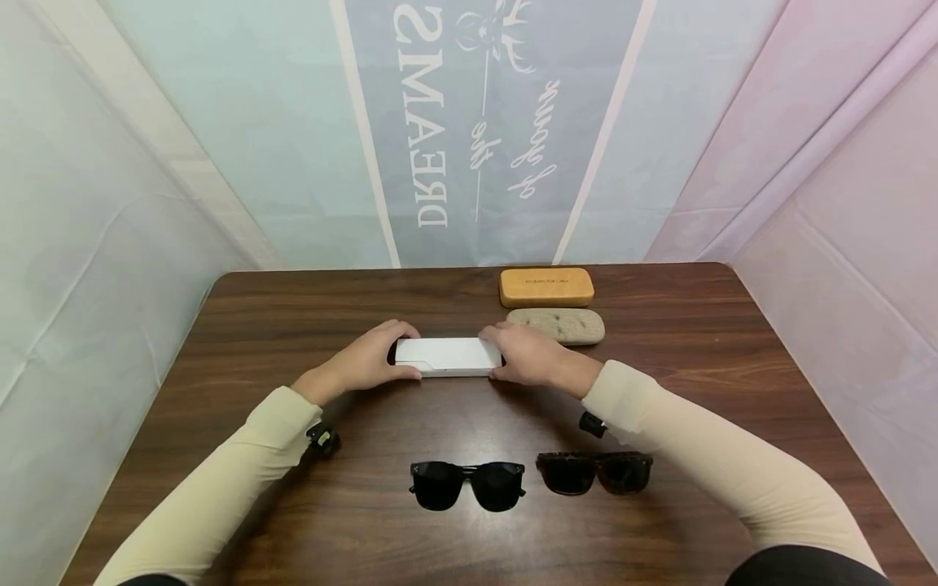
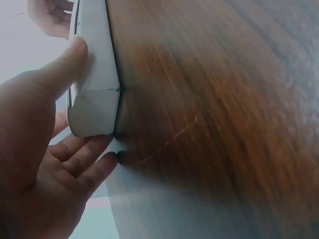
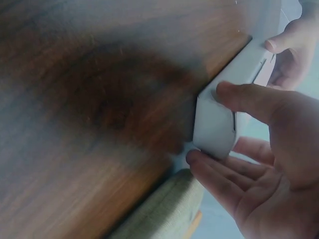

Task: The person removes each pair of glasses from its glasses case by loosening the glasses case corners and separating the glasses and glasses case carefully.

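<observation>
A white glasses case (image 1: 449, 354), its lid closed, lies on the table between both hands. The left hand (image 1: 370, 358) grips its left end. In the left wrist view, that thumb (image 2: 75, 57) presses the case's near side while the other fingers reach round behind. Holding the opposite end is the right hand (image 1: 529, 356). Its thumb (image 3: 244, 97) rests on the near side in the right wrist view, with the fingers on the far side. The right hand is close to a beige fabric glasses case (image 1: 575, 325). Part of that case is hidden behind the hand.
A yellow glasses case (image 1: 546, 288) stands at the table's back edge, behind the beige one. Nearer the person lie black sunglasses (image 1: 467, 486) and, under the right forearm's side, brown tortoiseshell sunglasses (image 1: 595, 474). Printed cloth (image 1: 484, 163) hangs behind the wooden table (image 1: 293, 325).
</observation>
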A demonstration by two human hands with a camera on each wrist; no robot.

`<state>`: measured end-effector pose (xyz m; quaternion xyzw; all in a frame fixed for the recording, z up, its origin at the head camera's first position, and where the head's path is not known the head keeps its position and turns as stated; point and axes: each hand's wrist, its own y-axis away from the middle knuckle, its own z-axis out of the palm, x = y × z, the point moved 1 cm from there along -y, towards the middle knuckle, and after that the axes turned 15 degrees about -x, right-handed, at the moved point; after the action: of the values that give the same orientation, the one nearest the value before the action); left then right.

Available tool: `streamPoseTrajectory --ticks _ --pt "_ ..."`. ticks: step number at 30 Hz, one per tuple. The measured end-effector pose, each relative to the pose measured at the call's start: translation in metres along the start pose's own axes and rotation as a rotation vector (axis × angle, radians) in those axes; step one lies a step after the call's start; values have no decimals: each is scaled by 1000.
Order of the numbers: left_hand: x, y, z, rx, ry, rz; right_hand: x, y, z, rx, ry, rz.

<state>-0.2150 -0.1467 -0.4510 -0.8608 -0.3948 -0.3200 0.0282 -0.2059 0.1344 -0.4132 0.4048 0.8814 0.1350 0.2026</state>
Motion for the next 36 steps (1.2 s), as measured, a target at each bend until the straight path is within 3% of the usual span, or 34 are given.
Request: streamPoseTrajectory --ticks 12,21,36 --pt "2 -3 -3 -42 22 -43 3 -2 -16 -130 123 -74" --pt "1 -3 -4 -42 34 -20 -1 -10 -27 -217 149 -65" --pt "2 -4 -2 -30 67 -14 10 -18 -38 -290 46 -56"
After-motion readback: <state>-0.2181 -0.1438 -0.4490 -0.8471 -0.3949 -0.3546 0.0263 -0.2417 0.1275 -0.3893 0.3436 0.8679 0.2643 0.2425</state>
